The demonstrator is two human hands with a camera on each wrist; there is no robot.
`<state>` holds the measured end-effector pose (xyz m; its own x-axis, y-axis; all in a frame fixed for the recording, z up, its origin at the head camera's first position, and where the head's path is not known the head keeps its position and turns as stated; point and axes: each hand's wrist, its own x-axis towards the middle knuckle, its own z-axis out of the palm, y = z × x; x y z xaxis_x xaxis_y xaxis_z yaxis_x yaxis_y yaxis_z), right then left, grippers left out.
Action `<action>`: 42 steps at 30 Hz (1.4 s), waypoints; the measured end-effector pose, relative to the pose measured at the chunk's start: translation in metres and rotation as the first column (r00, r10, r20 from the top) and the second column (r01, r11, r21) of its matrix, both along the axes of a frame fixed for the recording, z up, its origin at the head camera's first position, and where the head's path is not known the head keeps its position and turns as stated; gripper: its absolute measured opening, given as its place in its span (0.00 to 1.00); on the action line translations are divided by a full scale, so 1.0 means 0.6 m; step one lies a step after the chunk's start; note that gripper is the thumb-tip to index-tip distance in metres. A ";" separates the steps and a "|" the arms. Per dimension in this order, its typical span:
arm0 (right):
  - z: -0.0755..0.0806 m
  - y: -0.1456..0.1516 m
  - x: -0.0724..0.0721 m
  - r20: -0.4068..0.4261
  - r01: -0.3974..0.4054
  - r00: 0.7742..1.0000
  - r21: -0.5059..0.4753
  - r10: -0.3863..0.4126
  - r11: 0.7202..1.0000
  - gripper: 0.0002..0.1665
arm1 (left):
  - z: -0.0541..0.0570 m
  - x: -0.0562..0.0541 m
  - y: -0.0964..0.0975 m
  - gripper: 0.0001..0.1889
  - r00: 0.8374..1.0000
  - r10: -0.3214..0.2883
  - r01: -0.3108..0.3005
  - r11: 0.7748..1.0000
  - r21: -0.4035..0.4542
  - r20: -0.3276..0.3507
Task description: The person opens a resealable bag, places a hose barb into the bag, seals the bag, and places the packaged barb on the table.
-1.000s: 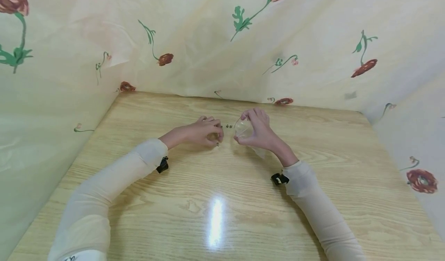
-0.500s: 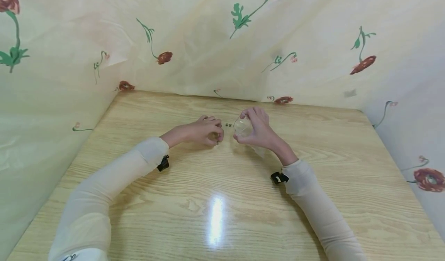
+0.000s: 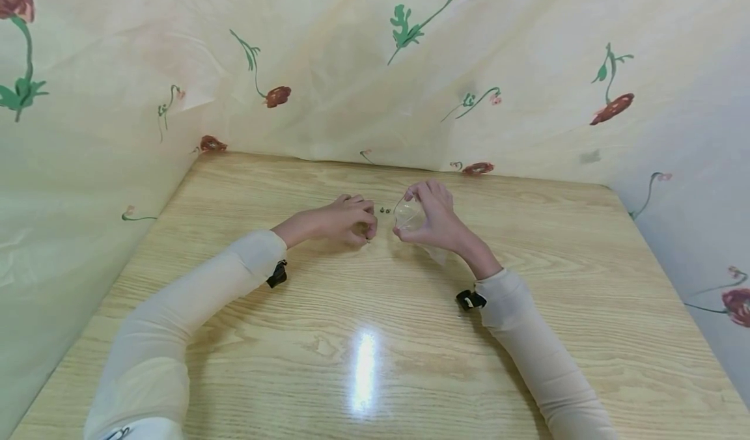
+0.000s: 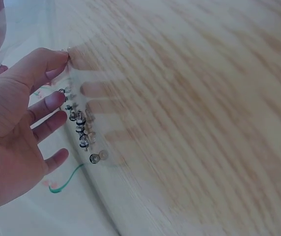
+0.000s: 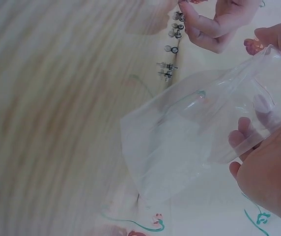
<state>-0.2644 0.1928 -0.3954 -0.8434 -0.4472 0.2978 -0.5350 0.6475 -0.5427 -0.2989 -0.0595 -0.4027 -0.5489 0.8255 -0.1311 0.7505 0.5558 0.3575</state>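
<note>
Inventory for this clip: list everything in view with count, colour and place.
Table: one, light wood, across the foreground
Metal bits: several, exact count unclear, silver and dark, on the table
Plastic bag: one, clear, right of the metal bits
Flowered cloth: sheet count unclear, cream, red and green, behind and beside the table
Wrist devices: two, black, one per arm
Sleeves: two, cream
Left hand: one, bare, by the metal bits
Right hand: one, bare, holding the plastic bag

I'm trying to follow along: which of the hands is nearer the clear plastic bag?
Right. The right hand holds the plastic bag by one end; the left hand is apart from it, to its left, near the small shiny pieces.
</note>
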 end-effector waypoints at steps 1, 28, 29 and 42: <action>0.000 0.000 0.000 0.001 -0.001 1.000 0.000 0.001 1.000 0.35 | 0.000 0.000 0.000 0.01 1.000 0.003 -0.003 1.000 -0.002 -0.002; 0.005 0.002 0.003 -0.004 -0.007 1.000 0.014 0.007 1.000 0.35 | 0.002 -0.007 0.007 0.02 1.000 -0.006 0.006 0.999 -0.038 -0.010; 0.005 0.002 0.003 -0.004 -0.006 1.000 0.016 0.006 1.000 0.35 | 0.003 -0.007 0.007 0.02 1.000 -0.005 0.005 0.999 -0.040 -0.011; 0.004 0.004 0.001 0.002 -0.009 1.000 0.026 0.009 1.000 0.34 | 0.018 -0.008 -0.002 0.03 0.997 0.063 -0.064 0.998 0.019 0.048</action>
<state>-0.2636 0.1950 -0.3931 -0.8400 -0.4623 0.2842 -0.5396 0.6569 -0.5265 -0.3038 -0.0609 -0.3921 -0.5937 0.7922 -0.1414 0.6961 0.5937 0.4036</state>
